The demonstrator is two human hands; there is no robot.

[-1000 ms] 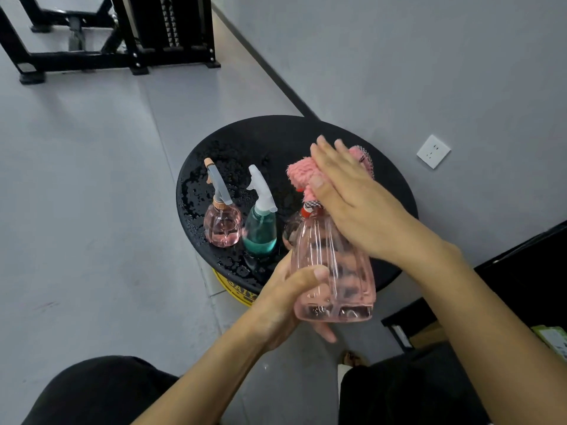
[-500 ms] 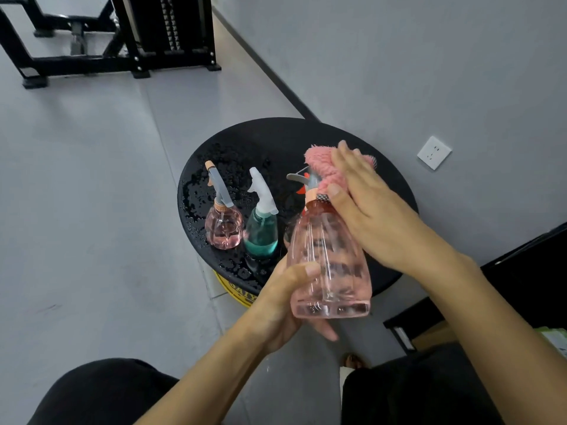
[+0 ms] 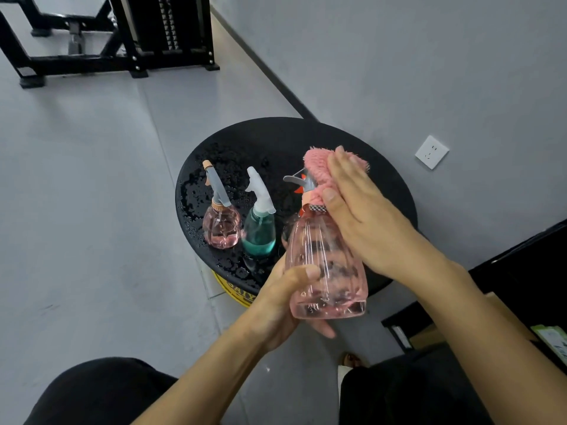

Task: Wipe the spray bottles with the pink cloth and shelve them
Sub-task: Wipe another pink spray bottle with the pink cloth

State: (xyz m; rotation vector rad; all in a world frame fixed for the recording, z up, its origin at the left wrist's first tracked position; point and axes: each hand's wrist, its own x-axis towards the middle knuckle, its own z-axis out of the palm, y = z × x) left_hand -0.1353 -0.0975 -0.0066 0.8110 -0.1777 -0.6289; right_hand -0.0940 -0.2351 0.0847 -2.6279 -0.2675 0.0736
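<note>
The right hand's fingers [image 3: 348,168] lie nearly straight and close together, pressing a fluffy pink cloth [image 3: 317,170] over the grey spray head of a large translucent pink plastic spray bottle [image 3: 328,271]. The thumb rests on the cloth at the bottle's neck. The right hand [image 3: 365,216] slopes down from the upper left, its wrist and bare forearm running to the lower right. The left hand [image 3: 276,305] grips the bottle's lower body, thumb across the near face and fingers curled behind and beneath the base, holding it upright in the air just in front of a round black worktop [image 3: 306,136] beaded with water. On the worktop stand a small round pink spray bottle [image 3: 221,227] and, just beside it, a teal spray bottle [image 3: 259,233].
</note>
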